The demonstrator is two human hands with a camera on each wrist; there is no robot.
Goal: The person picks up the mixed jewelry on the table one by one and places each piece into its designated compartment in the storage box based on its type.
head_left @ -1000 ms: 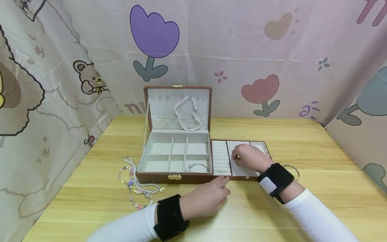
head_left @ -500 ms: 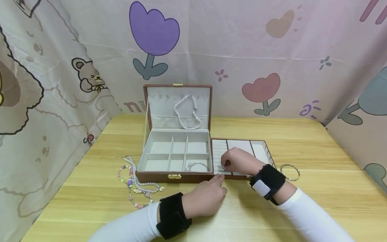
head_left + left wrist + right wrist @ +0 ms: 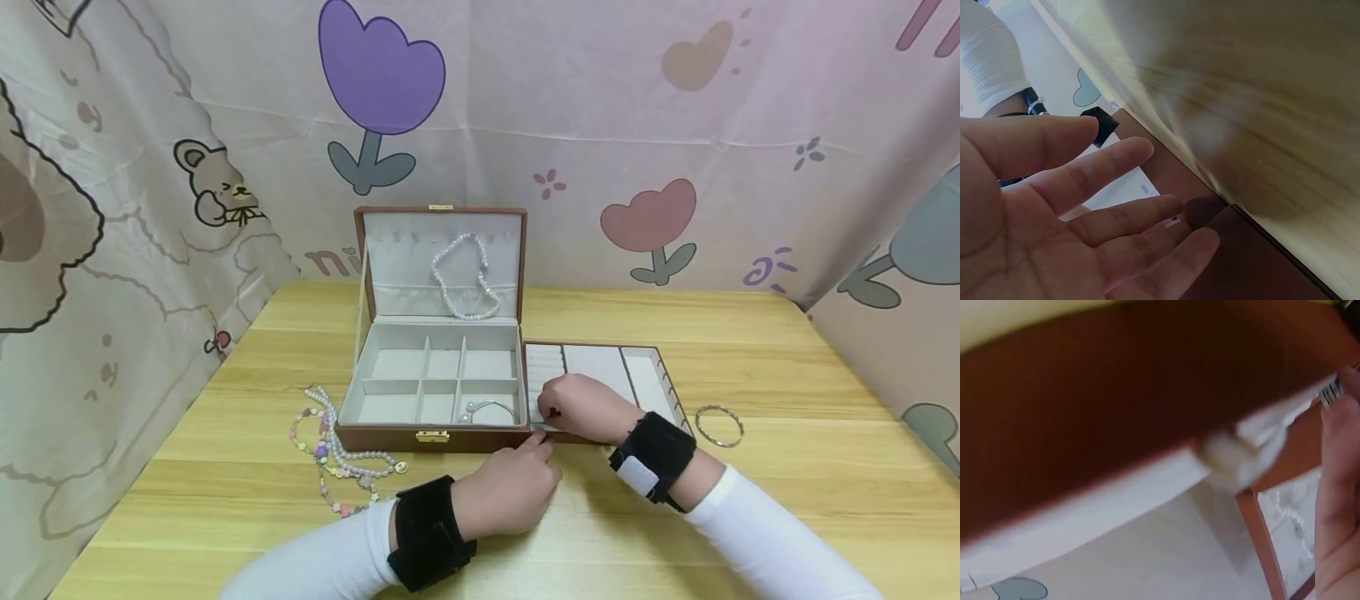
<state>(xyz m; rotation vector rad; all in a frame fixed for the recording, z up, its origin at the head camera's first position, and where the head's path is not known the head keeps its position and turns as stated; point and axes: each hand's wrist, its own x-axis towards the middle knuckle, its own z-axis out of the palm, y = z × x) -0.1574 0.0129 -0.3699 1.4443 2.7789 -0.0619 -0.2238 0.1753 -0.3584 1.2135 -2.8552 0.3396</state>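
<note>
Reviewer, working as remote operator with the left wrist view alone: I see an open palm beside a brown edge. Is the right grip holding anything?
Observer: Yes. In the right wrist view, the right grip holds a small silvery piece, too blurred to name for certain.

Operator: Where is that grip?

Observer: The head view puts it over the front of the white padded rolls, in the left section of the tray; whether it touches them, I can't tell.

Operator: Anything loose to the tray's right?

Observer: A bangle lies there on the table.

High, forward-down head view; close wrist views; box (image 3: 390, 440) shared
</note>
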